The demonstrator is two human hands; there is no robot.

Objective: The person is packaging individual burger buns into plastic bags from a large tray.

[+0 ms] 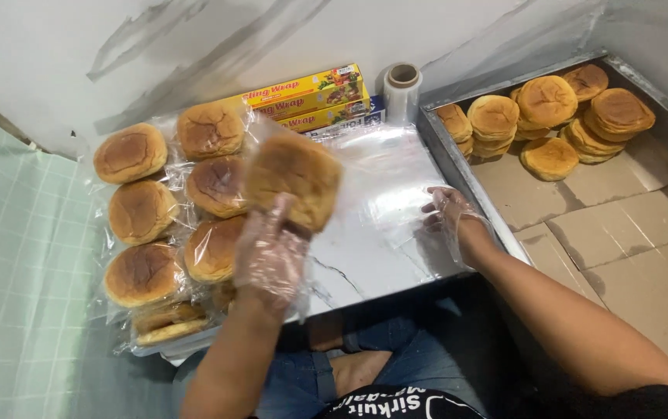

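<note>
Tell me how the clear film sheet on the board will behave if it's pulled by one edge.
The film sheet looks thin and wrinkled, so it is probably floppy and very light. It likely clings and folds onto itself. The right hand presses its edge, which suggests it would slide or lift without pinning; the left hand holds a bun.

Bright even light, soft shadows, slight blur

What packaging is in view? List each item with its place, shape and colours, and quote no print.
Cling film boxes: two long, narrow yellow cartons with red lettering and small food pictures, stacked against the back wall.
Film roll: upright clear roll on a cardboard core, right of the boxes.
Wrapped buns: round brown buns in clear film, piled at the left.
Film sheet: clear, flat on the table, under the right hand.
No signs or screens.
</note>
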